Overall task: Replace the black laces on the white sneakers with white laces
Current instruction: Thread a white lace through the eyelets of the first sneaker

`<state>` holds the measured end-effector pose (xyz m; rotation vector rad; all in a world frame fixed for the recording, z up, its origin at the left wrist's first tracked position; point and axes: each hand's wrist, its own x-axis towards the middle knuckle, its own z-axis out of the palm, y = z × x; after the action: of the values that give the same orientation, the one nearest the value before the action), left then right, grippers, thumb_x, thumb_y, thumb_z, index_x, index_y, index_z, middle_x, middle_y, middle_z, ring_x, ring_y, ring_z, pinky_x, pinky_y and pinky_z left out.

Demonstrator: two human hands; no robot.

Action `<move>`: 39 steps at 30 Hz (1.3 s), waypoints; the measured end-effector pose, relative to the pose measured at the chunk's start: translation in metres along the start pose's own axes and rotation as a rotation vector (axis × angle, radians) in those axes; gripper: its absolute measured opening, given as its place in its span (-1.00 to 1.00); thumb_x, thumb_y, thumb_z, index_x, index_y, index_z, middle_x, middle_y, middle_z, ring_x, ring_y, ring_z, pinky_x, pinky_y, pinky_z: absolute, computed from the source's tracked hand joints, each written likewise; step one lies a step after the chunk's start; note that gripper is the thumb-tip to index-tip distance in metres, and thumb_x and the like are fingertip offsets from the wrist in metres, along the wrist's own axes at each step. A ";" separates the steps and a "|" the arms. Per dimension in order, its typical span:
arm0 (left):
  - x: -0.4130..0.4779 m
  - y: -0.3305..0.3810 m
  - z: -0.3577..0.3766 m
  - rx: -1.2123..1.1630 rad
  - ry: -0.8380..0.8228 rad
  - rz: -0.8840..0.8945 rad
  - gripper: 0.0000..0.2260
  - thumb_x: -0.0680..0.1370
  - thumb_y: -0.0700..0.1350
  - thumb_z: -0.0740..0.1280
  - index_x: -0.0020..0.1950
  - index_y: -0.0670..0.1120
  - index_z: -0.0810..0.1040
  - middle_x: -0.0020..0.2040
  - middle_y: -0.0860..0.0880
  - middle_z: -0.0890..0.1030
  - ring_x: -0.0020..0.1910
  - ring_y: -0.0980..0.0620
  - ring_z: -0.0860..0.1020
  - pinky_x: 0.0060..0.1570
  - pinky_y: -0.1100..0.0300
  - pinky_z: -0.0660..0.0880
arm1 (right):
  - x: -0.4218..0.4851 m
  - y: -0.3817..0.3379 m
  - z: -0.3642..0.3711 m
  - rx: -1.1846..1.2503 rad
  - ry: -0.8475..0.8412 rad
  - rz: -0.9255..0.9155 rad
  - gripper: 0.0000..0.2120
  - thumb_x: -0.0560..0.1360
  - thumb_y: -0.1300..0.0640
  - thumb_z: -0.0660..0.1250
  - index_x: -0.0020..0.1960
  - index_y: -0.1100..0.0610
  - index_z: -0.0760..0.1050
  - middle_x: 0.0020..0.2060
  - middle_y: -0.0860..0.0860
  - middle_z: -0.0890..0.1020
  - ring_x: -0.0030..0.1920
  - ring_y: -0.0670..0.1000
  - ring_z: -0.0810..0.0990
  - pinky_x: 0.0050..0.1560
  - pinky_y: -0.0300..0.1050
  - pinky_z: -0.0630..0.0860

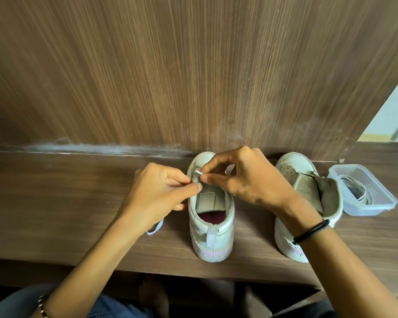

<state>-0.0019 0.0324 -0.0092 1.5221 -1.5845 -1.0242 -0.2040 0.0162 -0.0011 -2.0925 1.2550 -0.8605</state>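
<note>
Head view shows both hands at the front of a white sneaker (pixel 213 228) on the wooden tabletop (pixel 55 203). The right hand (pixel 246 180) pinches the tip of a white lace (pixel 197 173) with thumb and forefinger, and the left hand (pixel 161 191) pinches the lace just beside it. The second sneaker (pixel 306 198) stands to the right, close to a clear plastic box (pixel 386 200) with coiled laces inside.

left hand (pixel 157 191): fingers pinching | right hand (pixel 244 177): fingers pinching
</note>
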 end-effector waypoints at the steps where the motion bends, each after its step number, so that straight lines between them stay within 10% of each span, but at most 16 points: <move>1: 0.000 -0.001 -0.001 -0.040 -0.019 -0.014 -0.98 0.46 -0.18 0.56 -0.15 -0.11 0.76 -0.27 -0.10 0.73 -0.17 -0.08 0.73 -0.21 0.10 0.69 | 0.000 -0.001 0.001 -0.028 -0.013 -0.009 -0.94 0.53 0.15 0.52 -0.01 0.09 0.75 -0.30 -0.30 0.62 -0.24 -0.41 0.58 -0.14 -0.56 0.38; 5: 0.004 -0.005 -0.009 -0.141 -0.134 -0.060 -0.92 0.53 -0.22 0.49 -0.09 -0.23 0.73 -0.11 -0.39 0.65 -0.14 -0.17 0.64 -0.24 0.17 0.66 | 0.002 0.000 0.004 -0.151 -0.057 -0.034 -0.89 0.56 0.16 0.48 0.06 0.10 0.73 -0.23 -0.36 0.54 -0.17 -0.50 0.50 -0.10 -0.60 0.33; 18: 0.013 -0.019 -0.024 -0.150 -0.306 0.007 -0.79 0.61 -0.13 0.42 0.02 -0.30 0.68 -0.07 -0.28 0.71 -0.01 -0.24 0.71 0.03 -0.12 0.66 | 0.002 -0.004 0.006 -0.227 -0.038 -0.091 -0.94 0.51 0.19 0.50 -0.05 0.07 0.74 -0.25 -0.29 0.59 -0.05 -0.27 0.55 -0.05 -0.51 0.40; 25: 0.008 -0.001 -0.015 -0.161 -0.231 -0.102 -0.90 0.52 -0.26 0.48 -0.02 -0.29 0.71 -0.05 -0.39 0.66 -0.01 -0.24 0.69 -0.24 0.19 0.66 | 0.005 0.000 0.015 -0.345 0.001 -0.138 -0.91 0.49 0.03 0.46 -0.05 0.02 0.70 -0.16 -0.13 0.69 -0.02 -0.12 0.47 0.01 -0.06 0.55; 39: 0.011 -0.004 -0.013 0.004 -0.182 -0.043 -0.93 0.62 -0.19 0.39 0.01 -0.14 0.68 -0.01 -0.17 0.70 0.00 0.04 0.68 -0.24 0.12 0.68 | 0.005 0.000 0.014 -0.303 0.009 -0.043 -0.62 0.42 0.03 0.59 0.17 -0.03 0.53 -0.04 -0.18 0.65 0.03 -0.17 0.52 0.12 -0.10 0.54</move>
<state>0.0106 0.0209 -0.0079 1.5070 -1.6843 -1.2133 -0.1921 0.0139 -0.0089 -2.3598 1.4229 -0.7355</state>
